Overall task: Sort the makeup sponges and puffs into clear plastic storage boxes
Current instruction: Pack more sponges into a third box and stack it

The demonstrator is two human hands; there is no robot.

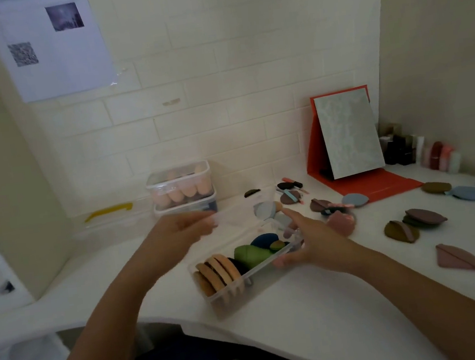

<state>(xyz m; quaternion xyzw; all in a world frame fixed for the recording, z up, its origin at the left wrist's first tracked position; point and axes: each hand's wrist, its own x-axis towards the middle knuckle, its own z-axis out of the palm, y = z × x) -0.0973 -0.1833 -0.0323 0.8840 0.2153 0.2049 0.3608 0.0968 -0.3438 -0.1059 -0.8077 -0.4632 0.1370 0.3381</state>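
Over box [243, 294], your left hand [181, 230] pinches clear lid [240, 215]; right hand [311, 242] grips box far end; box runs near-left to far-right; lay lid same way.

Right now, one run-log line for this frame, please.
left hand: holds clear lid | right hand: grips clear storage box | box: part-filled with puffs | counter: loose puffs

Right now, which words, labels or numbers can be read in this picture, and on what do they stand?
No text can be read.
The sheet of paper on the wall: a photo and a square code pattern, any print too blurred.
The small bottles at far right: labels too small to read.
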